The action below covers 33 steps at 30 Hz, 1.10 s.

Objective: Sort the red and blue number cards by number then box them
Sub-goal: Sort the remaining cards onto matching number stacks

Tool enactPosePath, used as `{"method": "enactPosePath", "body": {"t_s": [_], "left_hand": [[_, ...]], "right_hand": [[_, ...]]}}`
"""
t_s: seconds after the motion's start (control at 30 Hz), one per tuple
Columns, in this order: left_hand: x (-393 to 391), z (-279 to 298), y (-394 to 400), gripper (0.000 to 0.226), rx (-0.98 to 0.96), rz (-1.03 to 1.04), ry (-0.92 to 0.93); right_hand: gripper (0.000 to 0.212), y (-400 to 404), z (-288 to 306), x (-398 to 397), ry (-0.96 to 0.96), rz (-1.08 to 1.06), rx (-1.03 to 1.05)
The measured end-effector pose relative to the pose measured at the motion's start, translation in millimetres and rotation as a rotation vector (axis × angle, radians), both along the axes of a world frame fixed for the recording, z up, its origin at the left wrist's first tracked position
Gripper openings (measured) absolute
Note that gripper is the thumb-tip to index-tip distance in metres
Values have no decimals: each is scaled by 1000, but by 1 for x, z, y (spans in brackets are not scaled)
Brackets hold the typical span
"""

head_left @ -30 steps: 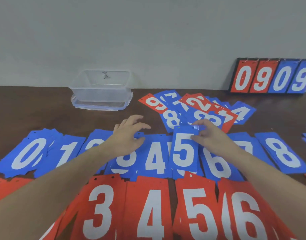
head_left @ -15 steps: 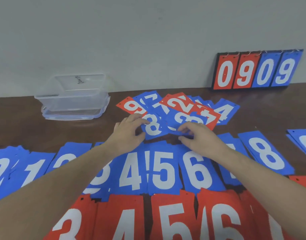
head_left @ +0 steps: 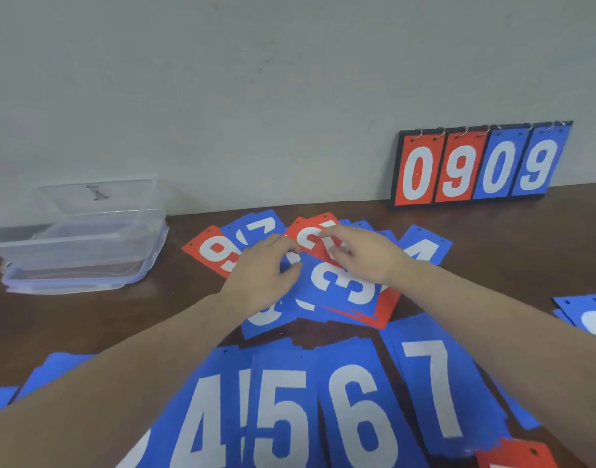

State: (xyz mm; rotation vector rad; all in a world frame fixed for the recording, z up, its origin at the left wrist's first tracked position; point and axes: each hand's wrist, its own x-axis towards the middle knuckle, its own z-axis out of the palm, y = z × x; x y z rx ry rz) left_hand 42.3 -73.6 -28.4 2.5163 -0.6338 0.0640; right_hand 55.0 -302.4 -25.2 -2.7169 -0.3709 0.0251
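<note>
A loose pile of red and blue number cards lies mid-table. On top of it is a blue 3 card (head_left: 340, 285), with a red 2 card (head_left: 310, 236) behind it, a red 9 card (head_left: 210, 251) at the left and a blue 4 card (head_left: 425, 248) at the right. My left hand (head_left: 266, 275) pinches the left edge of the blue 3 card between thumb and forefinger. My right hand (head_left: 364, 255) pinches the red 2 card. Nearer me lie sorted blue cards: 4 (head_left: 205, 420), 5 (head_left: 279, 417), 6 (head_left: 357, 410) and 7 (head_left: 435, 383).
A clear plastic box (head_left: 83, 238) sits on its lid at the back left. A flip scoreboard (head_left: 475, 167) reading 0909 leans on the wall at the back right. Another blue card (head_left: 590, 315) lies at the right edge, and a red card (head_left: 516, 454) at the bottom right.
Both hands left the sorted blue row, where the right hand had set down a blue 5, and reached forward into the loose pile. The view shifted forward and right.
</note>
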Motion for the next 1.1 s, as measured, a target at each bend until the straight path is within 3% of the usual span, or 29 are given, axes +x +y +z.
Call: {"method": "enactPosePath", "body": {"t_s": [0.1, 0.2, 0.3, 0.43, 0.57, 0.67, 0.73, 0.8, 0.9, 1.1], "left_hand": [[10, -5, -11, 27, -27, -184, -36], [14, -12, -14, 42, 60, -349, 23], [17, -17, -11, 49, 212, -366, 21], [21, -9, -8, 51, 323, -370, -20], [26, -3, -1, 48, 378, -348, -67], [27, -5, 6, 61, 373, -323, -66], [22, -7, 6, 79, 375, -281, -16], [14, -10, 1, 92, 395, -228, 40], [8, -18, -6, 103, 465, -179, 140], [10, -19, -10, 91, 424, -139, 227]], "right_hand": [[38, 5, -6, 19, 9, 157, -95], [44, -6, -14, 29, 9, 150, -294], [47, -20, -12, 28, -126, 98, -333], [36, -39, -8, 25, -180, 34, -390], [27, -49, -5, 30, -165, 14, -273], [57, -48, -6, 41, -87, 41, -152], [85, -46, -8, 48, 28, 90, -168], [99, -46, -14, 55, 96, 139, -228], [98, -47, -21, 58, 114, 146, -209], [89, -46, -20, 49, 27, 155, -148]]}}
